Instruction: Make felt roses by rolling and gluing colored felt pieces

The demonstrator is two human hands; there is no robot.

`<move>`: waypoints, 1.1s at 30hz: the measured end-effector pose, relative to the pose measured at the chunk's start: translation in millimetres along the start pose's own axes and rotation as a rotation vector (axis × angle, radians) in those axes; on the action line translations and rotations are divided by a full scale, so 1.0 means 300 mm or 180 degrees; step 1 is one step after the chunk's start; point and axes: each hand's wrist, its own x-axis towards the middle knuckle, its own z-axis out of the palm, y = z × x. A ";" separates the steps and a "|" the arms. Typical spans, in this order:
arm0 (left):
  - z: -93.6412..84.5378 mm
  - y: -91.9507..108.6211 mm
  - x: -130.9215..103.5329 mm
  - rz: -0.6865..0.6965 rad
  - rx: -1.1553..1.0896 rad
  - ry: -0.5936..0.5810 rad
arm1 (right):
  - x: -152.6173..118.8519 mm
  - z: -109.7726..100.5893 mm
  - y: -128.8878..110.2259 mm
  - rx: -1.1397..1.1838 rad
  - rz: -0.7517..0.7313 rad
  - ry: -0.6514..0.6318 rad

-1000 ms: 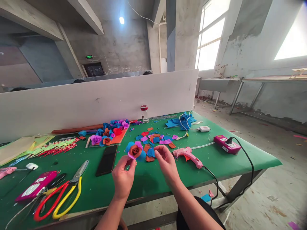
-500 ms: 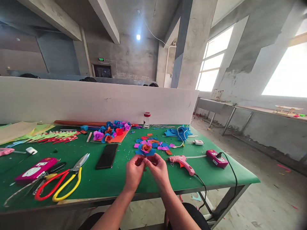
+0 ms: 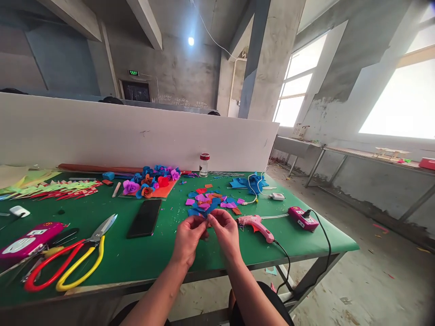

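My left hand (image 3: pixel 186 236) and my right hand (image 3: pixel 224 233) meet above the green table near its front edge. Both are closed, fingertips pinched together around a paper flower (image 3: pixel 212 213). Only some blue petal shows behind the fingers; its middle and underside are hidden. Just beyond lie loose cut paper pieces (image 3: pixel 204 206) in pink, blue and orange. A pink glue gun (image 3: pixel 257 225) rests right of my right hand. To the left of my left hand is a black phone (image 3: pixel 145 218).
Red-and-yellow-handled scissors (image 3: pixel 76 258) and a magenta power strip (image 3: pixel 30 242) lie at left. Finished paper flowers (image 3: pixel 149 181) sit farther back. A jar (image 3: pixel 204 165) stands by the white partition (image 3: pixel 142 140). Another power strip (image 3: pixel 303 218) with cords is at right.
The flower's orange and pink middle, visible before above my fingers, is now out of sight as the flower has been turned. My hands stay together. The camera view has shifted slightly.
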 end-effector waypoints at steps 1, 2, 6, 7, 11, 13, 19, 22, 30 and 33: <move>-0.003 -0.001 0.000 -0.0049 -0.0031 -0.0009 | 0.003 0.001 0.005 0.0099 -0.0004 -0.0001; -0.007 -0.002 0.001 -0.0078 -0.0044 -0.0022 | 0.005 0.002 0.009 0.0184 -0.0021 -0.0014; -0.029 0.012 0.002 0.0234 0.0260 0.0089 | 0.002 0.012 0.019 0.0265 -0.0043 -0.0335; -0.035 0.017 0.003 0.0417 0.0417 0.0149 | 0.000 0.014 0.019 0.0203 -0.0022 -0.0456; -0.059 0.020 0.011 0.1225 0.1067 0.0478 | -0.010 0.020 0.011 -0.0371 -0.0337 -0.0540; -0.068 0.007 0.015 0.1467 0.1281 0.0549 | -0.013 0.017 0.002 -0.0597 -0.0667 -0.0444; -0.097 -0.026 0.019 0.2202 0.1805 0.0580 | -0.015 -0.015 -0.004 -0.0401 -0.0888 -0.0848; -0.111 -0.010 0.014 0.2637 0.2168 0.0662 | -0.014 -0.032 0.015 -0.0296 -0.0803 -0.1014; -0.099 0.013 0.000 0.2746 0.2389 0.0770 | -0.005 -0.008 0.031 0.0042 -0.0462 -0.1089; -0.073 0.006 -0.011 0.2427 0.2183 0.0705 | -0.009 0.008 0.016 0.0227 -0.0432 -0.0997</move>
